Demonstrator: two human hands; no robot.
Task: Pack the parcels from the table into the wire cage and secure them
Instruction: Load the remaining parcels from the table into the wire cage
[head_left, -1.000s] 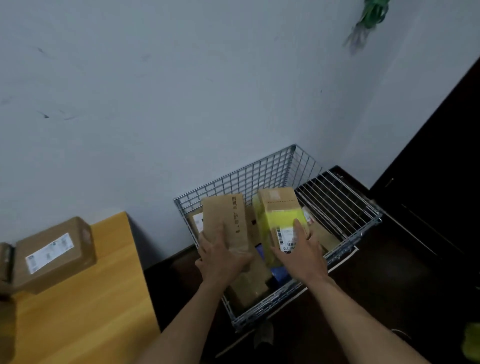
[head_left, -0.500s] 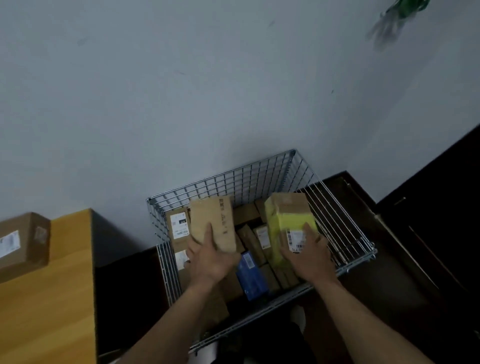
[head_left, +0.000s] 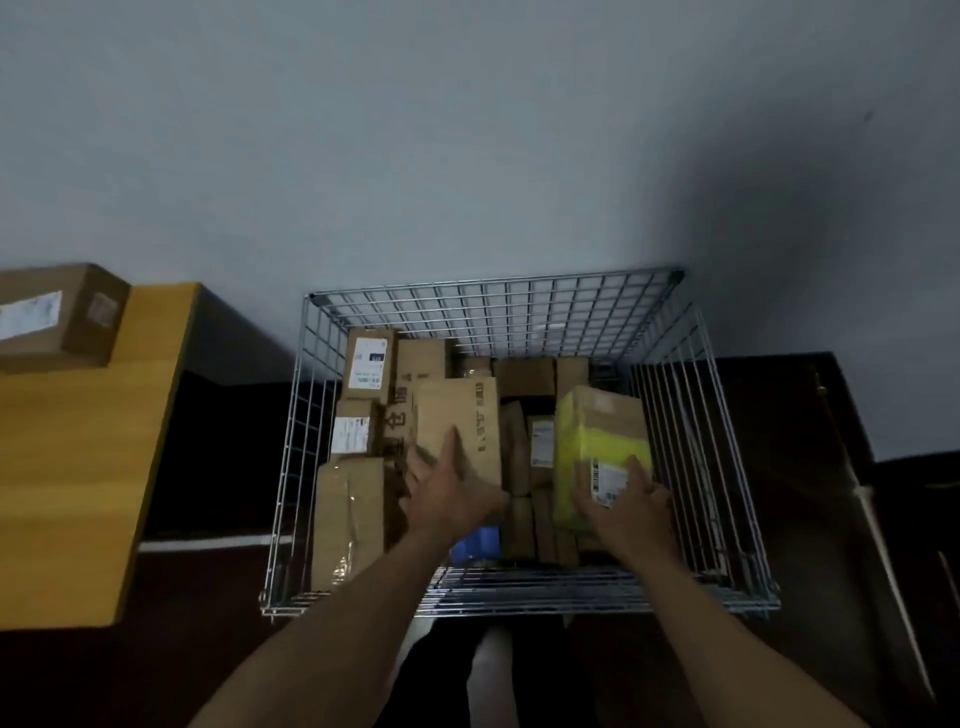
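Observation:
The wire cage (head_left: 493, 291) stands on the floor against the wall, with several cardboard parcels packed inside. My left hand (head_left: 447, 493) grips a flat brown parcel (head_left: 460, 415) with printed characters, held over the cage's middle. My right hand (head_left: 631, 506) holds a box wrapped in yellow tape (head_left: 597, 441) with a barcode label, over the cage's right side. A blue parcel (head_left: 480, 543) shows below my left wrist. One brown parcel (head_left: 57, 317) lies on the yellow table (head_left: 78, 467) at the left.
The grey wall rises right behind the cage. The floor around it is dark, with a white line (head_left: 208, 544) between table and cage. A dark cabinet or door (head_left: 909, 545) stands at the right. My feet (head_left: 493, 670) show below the cage's front rim.
The view has swung so the cage sits square in front of me. Both hands have lowered their parcels further into the cage, the brown one leftward and down, the yellow one at the right.

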